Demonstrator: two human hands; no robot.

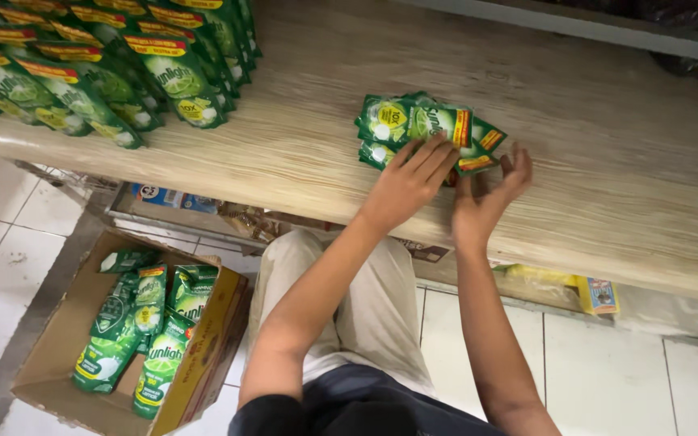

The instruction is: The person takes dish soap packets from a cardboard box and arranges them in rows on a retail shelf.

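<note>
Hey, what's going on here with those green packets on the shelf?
A person is crouched at a wooden shelf. Their left hand lies flat on a small stack of green sachets, the right hand open beside it. More green pouches line the shelf's left end, and a cardboard box on the floor holds others.

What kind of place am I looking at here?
Probably a small shop: a wooden shelf holds rows of green pouches, both hands press a small stack of sachets, and a cardboard box holds more.
</note>
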